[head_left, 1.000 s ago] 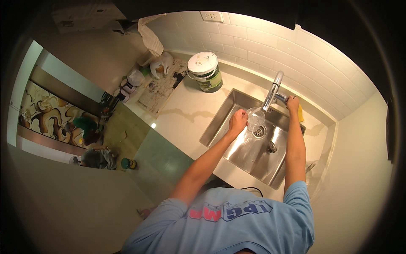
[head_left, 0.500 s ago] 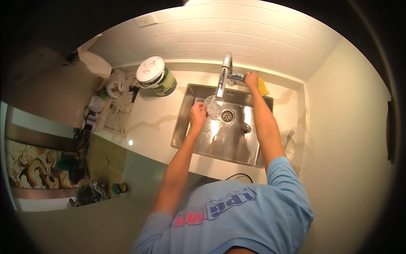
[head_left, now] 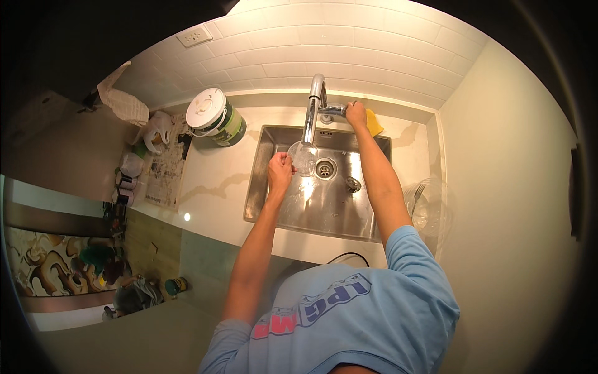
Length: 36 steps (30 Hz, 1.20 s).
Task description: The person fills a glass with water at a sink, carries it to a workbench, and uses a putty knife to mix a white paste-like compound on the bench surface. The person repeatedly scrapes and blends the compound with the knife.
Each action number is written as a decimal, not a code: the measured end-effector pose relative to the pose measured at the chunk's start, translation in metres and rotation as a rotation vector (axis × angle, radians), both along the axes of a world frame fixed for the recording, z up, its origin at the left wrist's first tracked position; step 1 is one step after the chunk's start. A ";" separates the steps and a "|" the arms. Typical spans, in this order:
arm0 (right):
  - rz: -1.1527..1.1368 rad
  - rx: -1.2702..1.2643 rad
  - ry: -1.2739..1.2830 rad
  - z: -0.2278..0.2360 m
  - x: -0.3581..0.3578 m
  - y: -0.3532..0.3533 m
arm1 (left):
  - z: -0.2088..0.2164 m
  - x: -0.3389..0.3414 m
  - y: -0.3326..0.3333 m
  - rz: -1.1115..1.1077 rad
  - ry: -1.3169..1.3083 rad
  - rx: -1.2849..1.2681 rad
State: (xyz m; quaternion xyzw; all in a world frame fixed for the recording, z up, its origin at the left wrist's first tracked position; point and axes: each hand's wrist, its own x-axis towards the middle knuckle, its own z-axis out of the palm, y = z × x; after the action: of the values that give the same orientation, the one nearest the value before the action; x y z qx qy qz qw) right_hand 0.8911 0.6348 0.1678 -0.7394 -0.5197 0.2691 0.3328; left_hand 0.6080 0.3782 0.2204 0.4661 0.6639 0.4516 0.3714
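Pinched by its edge in my left hand (head_left: pixel 281 174) is a clear round plastic lid or shallow dish (head_left: pixel 304 160); I cannot tell which. It hangs tilted just below the spout of the chrome faucet (head_left: pixel 313 112), over the steel sink (head_left: pixel 311 210). My right hand (head_left: pixel 356 115) has its fingers closed round the end of the faucet's side handle (head_left: pixel 336 110). The drain (head_left: pixel 325 169) lies beside the clear plastic piece, and a loose sink strainer (head_left: pixel 353 184) sits to its right. Close behind my right hand rests a yellow cloth or sponge (head_left: pixel 374 123).
A lidded paint bucket (head_left: pixel 216 117) stands left of the sink. Farther left are stained paper (head_left: pixel 168 162) and a plastic bag (head_left: pixel 157 132). Right of my right arm lies clear plastic ware with a fork (head_left: pixel 418 198). People (head_left: pixel 138 294) crouch on the floor at lower left, near a small tin (head_left: pixel 175 286).
The view has shifted, so the sink and counter appear farther left. Both hands keep their holds. The clear plastic piece looks smoother, with less of the rippled sparkle on it.
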 end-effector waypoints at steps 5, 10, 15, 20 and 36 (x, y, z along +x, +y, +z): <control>-0.015 -0.012 0.003 0.004 -0.002 -0.002 | 0.001 0.003 -0.002 -0.001 0.013 0.024; -0.025 -0.045 -0.002 0.011 -0.004 -0.006 | -0.006 0.003 -0.002 -0.003 -0.006 0.024; -0.030 -0.013 -0.020 0.017 -0.006 -0.011 | -0.012 0.002 0.000 0.026 -0.048 0.009; -0.038 -0.027 -0.031 0.018 -0.008 -0.013 | -0.008 0.001 0.000 0.010 -0.034 0.060; -0.021 -0.036 -0.029 0.013 -0.007 -0.008 | -0.006 0.000 0.003 0.023 -0.112 0.054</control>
State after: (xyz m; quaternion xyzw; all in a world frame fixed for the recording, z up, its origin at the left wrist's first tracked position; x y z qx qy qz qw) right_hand 0.8844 0.6263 0.1813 -0.7545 -0.5119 0.2642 0.3144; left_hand 0.6079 0.3817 0.2149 0.4424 0.6348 0.4990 0.3902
